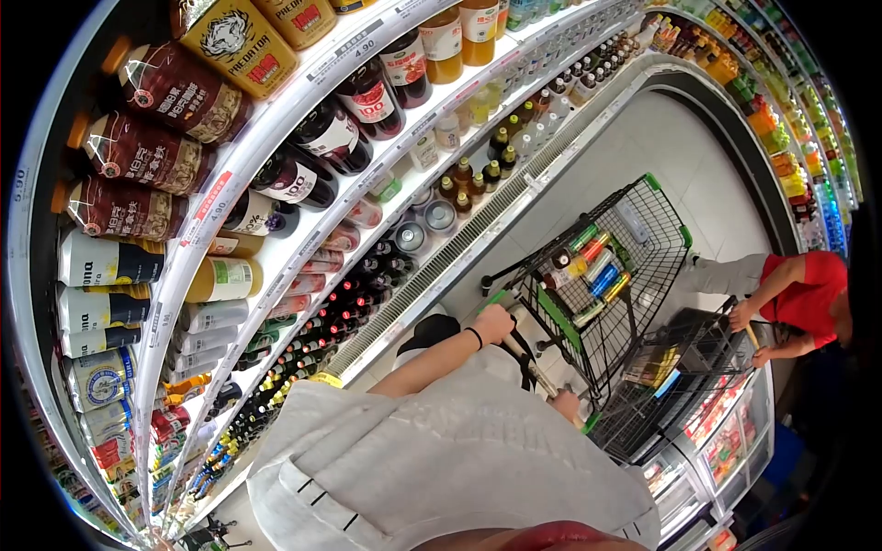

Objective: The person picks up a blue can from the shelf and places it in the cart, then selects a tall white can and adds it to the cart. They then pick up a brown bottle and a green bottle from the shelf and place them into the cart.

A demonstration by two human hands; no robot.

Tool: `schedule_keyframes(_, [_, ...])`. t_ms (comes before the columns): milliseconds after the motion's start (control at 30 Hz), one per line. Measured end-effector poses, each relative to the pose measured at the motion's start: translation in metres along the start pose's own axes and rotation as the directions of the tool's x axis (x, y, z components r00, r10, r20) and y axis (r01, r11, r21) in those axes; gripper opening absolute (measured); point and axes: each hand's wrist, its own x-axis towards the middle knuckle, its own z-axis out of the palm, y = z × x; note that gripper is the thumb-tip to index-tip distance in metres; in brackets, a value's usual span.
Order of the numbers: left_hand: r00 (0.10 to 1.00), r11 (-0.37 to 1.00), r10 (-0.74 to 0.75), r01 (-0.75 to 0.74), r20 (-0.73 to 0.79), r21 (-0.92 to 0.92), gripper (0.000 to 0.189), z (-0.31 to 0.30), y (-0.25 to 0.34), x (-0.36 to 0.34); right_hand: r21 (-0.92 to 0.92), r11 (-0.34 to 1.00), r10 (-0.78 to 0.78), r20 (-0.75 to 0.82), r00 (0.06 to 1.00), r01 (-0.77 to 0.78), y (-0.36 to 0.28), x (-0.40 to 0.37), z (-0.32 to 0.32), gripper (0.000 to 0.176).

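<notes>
A shopping cart [656,308] with green corner pieces stands ahead of me, tilted in this view. My left hand [494,323], with a black band at the wrist, is closed around the left end of its handle [530,362]. Lower down, my right hand [567,406] grips the other end of the same handle; its fingers are partly hidden. Inside the cart basket lie several colourful packages [603,278] and a dark bottle with a white label [560,260].
Drink shelves [386,138] curve along my left, holding bottles, cans and cartons. A second cart [675,363] stands close on the right, held by a person in a red shirt [824,285]. Behind it is a glass-sided freezer [735,450]. Grey floor [634,138] stretches ahead.
</notes>
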Motion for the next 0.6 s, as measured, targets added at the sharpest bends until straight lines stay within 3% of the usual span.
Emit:
schedule_keyframes(133, [1.0, 1.0, 0.01, -0.01, -0.01, 0.014, 0.016, 0.005, -0.002, 0.003, 0.03, 0.999, -0.017, -0.047, 0.999, 0.019, 0.006, 0.01, -0.001, 0.019])
schedule_keyframes(333, [0.999, 0.999, -0.038, 0.037, 0.012, 0.021, 0.015, -0.009, -0.007, 0.002, 0.002, 0.999, -0.034, 0.031, 0.999, 0.034, 0.005, 0.029, -0.013, 0.02])
schedule_keyframes(533, [0.999, 1.0, -0.025, 0.025, -0.035, 0.013, 0.018, -0.024, -0.021, 0.005, 0.004, 0.998, -0.069, 0.004, 0.998, 0.069, -0.006, 0.046, -0.029, 0.022])
schedule_keyframes(600, [0.997, 0.996, -0.065, 0.063, 0.029, 0.057, 0.02, -0.031, -0.025, 0.007, 0.001, 0.998, -0.068, 0.0, 0.998, 0.068, -0.01, 0.051, -0.034, 0.022])
